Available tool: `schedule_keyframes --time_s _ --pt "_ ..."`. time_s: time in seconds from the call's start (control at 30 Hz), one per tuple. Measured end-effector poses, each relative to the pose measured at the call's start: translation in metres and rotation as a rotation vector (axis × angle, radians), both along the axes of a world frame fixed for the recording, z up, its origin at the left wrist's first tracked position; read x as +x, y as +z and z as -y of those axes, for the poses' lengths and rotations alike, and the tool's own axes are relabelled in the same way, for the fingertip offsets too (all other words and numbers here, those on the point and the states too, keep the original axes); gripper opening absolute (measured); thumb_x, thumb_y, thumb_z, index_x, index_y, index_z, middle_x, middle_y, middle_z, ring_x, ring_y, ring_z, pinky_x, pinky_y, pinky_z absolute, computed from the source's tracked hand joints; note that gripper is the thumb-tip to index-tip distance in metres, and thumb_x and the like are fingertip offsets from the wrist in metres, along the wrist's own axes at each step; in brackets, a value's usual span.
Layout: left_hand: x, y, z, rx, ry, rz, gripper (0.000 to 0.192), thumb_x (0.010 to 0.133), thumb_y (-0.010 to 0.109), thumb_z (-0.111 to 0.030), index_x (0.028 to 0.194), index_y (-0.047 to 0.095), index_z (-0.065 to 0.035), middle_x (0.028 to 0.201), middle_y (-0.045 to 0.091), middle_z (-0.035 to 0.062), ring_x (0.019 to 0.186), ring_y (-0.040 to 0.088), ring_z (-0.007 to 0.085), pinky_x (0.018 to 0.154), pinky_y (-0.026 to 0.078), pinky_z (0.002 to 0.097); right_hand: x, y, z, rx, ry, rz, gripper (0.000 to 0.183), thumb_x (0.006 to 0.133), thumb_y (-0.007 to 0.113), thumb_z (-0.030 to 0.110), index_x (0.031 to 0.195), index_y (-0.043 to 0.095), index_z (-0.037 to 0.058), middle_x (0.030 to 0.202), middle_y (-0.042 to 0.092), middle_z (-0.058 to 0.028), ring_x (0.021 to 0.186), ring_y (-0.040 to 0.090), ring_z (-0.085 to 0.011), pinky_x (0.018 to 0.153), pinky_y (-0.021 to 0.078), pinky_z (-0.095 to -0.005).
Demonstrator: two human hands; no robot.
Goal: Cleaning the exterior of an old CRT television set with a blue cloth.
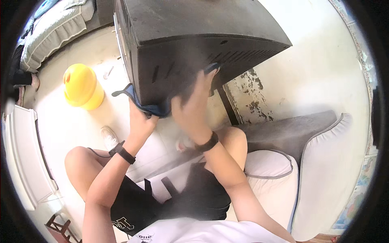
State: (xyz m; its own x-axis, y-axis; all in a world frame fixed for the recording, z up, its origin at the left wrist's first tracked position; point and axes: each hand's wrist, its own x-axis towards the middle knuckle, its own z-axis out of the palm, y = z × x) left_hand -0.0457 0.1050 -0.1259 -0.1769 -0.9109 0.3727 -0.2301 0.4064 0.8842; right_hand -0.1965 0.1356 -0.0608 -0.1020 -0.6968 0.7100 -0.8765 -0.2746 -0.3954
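Observation:
A large dark cabinet with vent slots, looking like a CRT television (182, 60), stands in front of me, its side panel facing my hands. My left hand (142, 118) grips a blue cloth (149, 108) with dark edging at the casing's lower left corner. Against the side panel, below the vent slots, is my right hand (194, 101), blurred by motion. Blue fabric (212, 68) shows at its fingertips. Whether both blue parts belong to one cloth cannot be told. Each wrist wears a black band.
A yellow lidded bin (83, 86) stands on the pale floor at left. The grey and white sofa (273, 188) lies at right, beside my knee. A dark stand leg (227, 103) shows under the cabinet. Another person's foot (35, 82) is at far left, near a covered bed (56, 36).

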Motion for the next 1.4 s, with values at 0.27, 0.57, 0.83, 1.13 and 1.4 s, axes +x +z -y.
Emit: schedule_keyframes --time_s 0.27,0.57,0.83,1.13,1.4 --pt "0.002 -0.008 0.000 0.056 -0.029 0.064 0.066 0.072 0.066 -0.007 0.131 0.039 0.0031 0.132 0.039 0.0227 0.122 0.043 0.0375 0.103 0.034 0.0406 -0.014 0.000 0.010 -0.139 -0.028 -0.040 0.078 0.074 0.056 0.007 0.143 0.020 -0.0032 0.144 0.014 -0.0398 0.135 0.013 -0.0563 0.109 0.0113 -0.0619" --pt "0.008 -0.033 0.001 0.130 -0.032 0.052 0.038 0.082 0.061 -0.008 0.118 0.054 0.0044 0.115 0.060 0.0171 0.109 0.055 0.0259 0.095 0.041 0.0354 0.001 0.023 0.016 -0.224 -0.008 0.028 0.078 0.072 0.056 0.006 0.142 0.023 -0.0037 0.145 0.015 -0.0385 0.136 0.015 -0.0544 0.110 0.0158 -0.0595" --pt "0.002 -0.041 -0.005 0.109 -0.052 0.032 0.038 0.083 0.060 -0.005 0.119 0.050 0.0046 0.113 0.058 0.0131 0.104 0.055 0.0221 0.093 0.041 0.0335 -0.006 -0.001 0.017 -0.187 -0.017 -0.048 0.074 0.073 0.057 0.006 0.141 0.027 0.0060 0.142 0.026 -0.0324 0.131 0.028 -0.0508 0.103 0.0230 -0.0637" --pt "0.010 -0.031 0.000 0.227 -0.007 -0.075 0.029 0.085 0.057 -0.006 0.112 0.053 0.0041 0.107 0.058 0.0133 0.098 0.053 0.0219 0.088 0.042 0.0355 0.002 0.009 0.025 -0.299 0.030 0.032 0.071 0.078 0.057 0.009 0.142 0.027 0.0117 0.145 0.031 -0.0214 0.135 0.030 -0.0391 0.108 0.0192 -0.0599" --pt "0.010 -0.031 -0.004 0.284 -0.046 0.035 0.023 0.087 0.054 -0.003 0.109 0.050 0.0027 0.105 0.059 0.0102 0.097 0.056 0.0181 0.085 0.045 0.0326 0.011 0.007 0.016 -0.268 0.052 0.115 0.066 0.079 0.056 0.009 0.139 0.030 0.0106 0.141 0.035 -0.0239 0.135 0.029 -0.0403 0.105 0.0227 -0.0597"
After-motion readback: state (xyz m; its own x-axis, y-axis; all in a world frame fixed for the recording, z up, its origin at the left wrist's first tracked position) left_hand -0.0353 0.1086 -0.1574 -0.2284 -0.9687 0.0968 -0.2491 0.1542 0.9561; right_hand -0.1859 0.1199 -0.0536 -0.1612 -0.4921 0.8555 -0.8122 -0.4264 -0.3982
